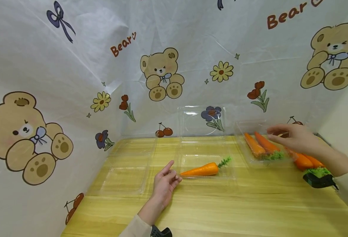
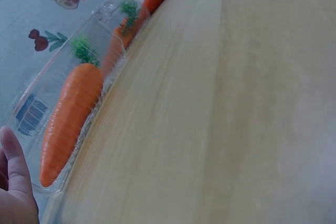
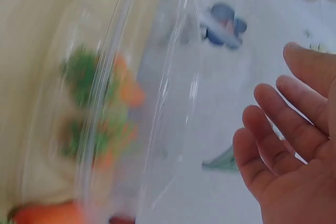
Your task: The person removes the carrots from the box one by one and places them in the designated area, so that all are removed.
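An orange carrot (image 1: 201,169) with a green top lies in the middle clear plastic box (image 1: 225,178), whose lid stands raised at the back. My left hand (image 1: 163,187) is at that box's left front corner, near the carrot's tip, its fingers loosely bent; whether it touches the box is unclear. In the left wrist view, the thumb (image 2: 18,174) is straight beside the box. My right hand (image 1: 295,136) hovers over the right clear box (image 1: 242,144), which holds two carrots (image 1: 264,141). Its fingers are spread and hold nothing in the right wrist view.
More carrots (image 1: 305,162) lie at the right, partly hidden by the right forearm. Another clear plastic box (image 1: 142,184), its lid raised, stands at the left. A bear-print cloth (image 1: 191,39) rises behind the wooden-patterned tabletop (image 1: 209,210).
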Motion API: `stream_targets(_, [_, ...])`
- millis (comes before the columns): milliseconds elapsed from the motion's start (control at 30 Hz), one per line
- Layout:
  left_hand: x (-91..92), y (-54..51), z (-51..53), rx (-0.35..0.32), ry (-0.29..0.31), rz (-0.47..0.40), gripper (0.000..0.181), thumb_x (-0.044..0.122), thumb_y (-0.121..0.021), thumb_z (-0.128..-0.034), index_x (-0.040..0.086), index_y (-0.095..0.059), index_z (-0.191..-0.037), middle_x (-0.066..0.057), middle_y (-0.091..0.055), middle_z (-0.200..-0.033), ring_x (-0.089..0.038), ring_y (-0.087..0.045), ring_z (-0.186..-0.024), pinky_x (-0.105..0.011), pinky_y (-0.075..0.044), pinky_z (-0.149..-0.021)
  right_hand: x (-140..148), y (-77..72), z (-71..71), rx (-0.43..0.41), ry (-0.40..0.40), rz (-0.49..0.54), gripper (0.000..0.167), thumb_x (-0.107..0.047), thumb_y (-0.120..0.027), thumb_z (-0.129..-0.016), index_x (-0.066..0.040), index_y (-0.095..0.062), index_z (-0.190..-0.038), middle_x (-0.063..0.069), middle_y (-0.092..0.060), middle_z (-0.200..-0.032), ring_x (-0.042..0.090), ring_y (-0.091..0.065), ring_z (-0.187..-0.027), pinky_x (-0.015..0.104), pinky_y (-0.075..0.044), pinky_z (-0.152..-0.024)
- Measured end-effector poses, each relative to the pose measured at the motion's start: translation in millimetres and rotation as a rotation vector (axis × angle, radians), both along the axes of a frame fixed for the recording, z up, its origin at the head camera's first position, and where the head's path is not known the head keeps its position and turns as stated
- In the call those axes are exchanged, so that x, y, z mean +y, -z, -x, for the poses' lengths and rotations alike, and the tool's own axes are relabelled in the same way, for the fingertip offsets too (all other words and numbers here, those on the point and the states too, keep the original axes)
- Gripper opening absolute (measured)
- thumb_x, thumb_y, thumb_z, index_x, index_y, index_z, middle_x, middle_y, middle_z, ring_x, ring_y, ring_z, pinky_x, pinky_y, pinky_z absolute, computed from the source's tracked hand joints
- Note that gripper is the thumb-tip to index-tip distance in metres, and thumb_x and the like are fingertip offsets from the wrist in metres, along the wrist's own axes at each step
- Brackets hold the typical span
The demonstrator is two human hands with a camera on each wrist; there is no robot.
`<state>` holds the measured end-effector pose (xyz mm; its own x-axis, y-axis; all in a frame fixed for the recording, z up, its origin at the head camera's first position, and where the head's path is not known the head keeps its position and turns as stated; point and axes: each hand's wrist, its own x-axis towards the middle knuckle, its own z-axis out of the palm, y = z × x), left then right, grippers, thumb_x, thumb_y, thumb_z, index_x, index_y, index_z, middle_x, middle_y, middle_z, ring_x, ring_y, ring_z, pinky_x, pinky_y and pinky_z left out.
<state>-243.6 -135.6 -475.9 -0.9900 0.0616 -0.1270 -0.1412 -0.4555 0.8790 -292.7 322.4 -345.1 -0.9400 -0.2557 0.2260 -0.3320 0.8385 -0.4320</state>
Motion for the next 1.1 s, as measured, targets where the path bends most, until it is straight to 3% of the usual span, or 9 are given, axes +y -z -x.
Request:
stream_targets(100, [0.1, 0.1, 0.6, 0.001, -0.001, 0.000, 0.059, -0.004, -0.050, -0.1026, 0.007, -0.038, -0.159, 0.002, -0.052, -0.094, -0.011, -0.056, -0.079, -0.023, -0.062, -0.079, -19.8, -2.4, -3.5, -0.003, -0.054, 0.031, 0.035, -0.027, -0.069, -0.101, -0.008, -0.070, -0.130, 0.010, -0.074, -0.116, 0.022, -0.070, -0.101, 0.015, -0.056, -0.078])
stream_targets(167, [0.2, 0.5, 0.8, -0.001, -0.001, -0.003, 0.059, -0.005, -0.050, -0.1024, 0.007, -0.039, -0.159, 0.002, -0.052, -0.093, -0.011, -0.056, -0.079, -0.023, -0.062, -0.079, -32.4, -3.7, -5.2, 0.005, -0.088, 0.035, 0.034, -0.027, -0.069, -0.100, -0.011, -0.071, -0.130, 0.007, -0.074, -0.116, 0.016, -0.068, -0.100, 0.015, -0.056, -0.080])
stream_targets(500, [0.5, 1.0, 1.2, 0.003, -0.007, -0.001, 0.059, -0.005, -0.051, -0.1021, 0.006, -0.038, -0.159, 0.003, -0.052, -0.092, -0.011, -0.056, -0.078, -0.023, -0.062, -0.078, -80.1, -10.7, 0.1, 0.020, -0.275, 0.045, 0.030, -0.026, -0.073, -0.097, -0.013, -0.075, -0.124, -0.002, -0.075, -0.113, 0.013, -0.068, -0.099, 0.026, -0.062, -0.084])
stream_targets(700, [0.7, 1.9, 1.0, 0.000, -0.005, -0.002, 0.059, -0.005, -0.051, -0.1024, 0.006, -0.038, -0.159, 0.002, -0.053, -0.091, -0.011, -0.057, -0.078, -0.024, -0.062, -0.078, -95.4, -5.0, 4.5, -0.069, -0.383, 0.091, 0.032, -0.024, -0.073, -0.097, -0.010, -0.073, -0.126, -0.001, -0.075, -0.116, 0.017, -0.069, -0.103, 0.031, -0.062, -0.089])
stream_targets(1100, [0.3, 2.4, 1.2, 0.010, -0.005, 0.001, 0.059, -0.005, -0.051, -0.1023, 0.006, -0.038, -0.159, 0.002, -0.052, -0.093, -0.011, -0.057, -0.078, -0.024, -0.062, -0.079, -117.7, 3.1, 21.3, -0.240, -0.464, 0.135, 0.036, -0.030, -0.072, -0.098, -0.013, -0.070, -0.129, 0.004, -0.072, -0.125, 0.022, -0.067, -0.114, 0.027, -0.059, -0.096])
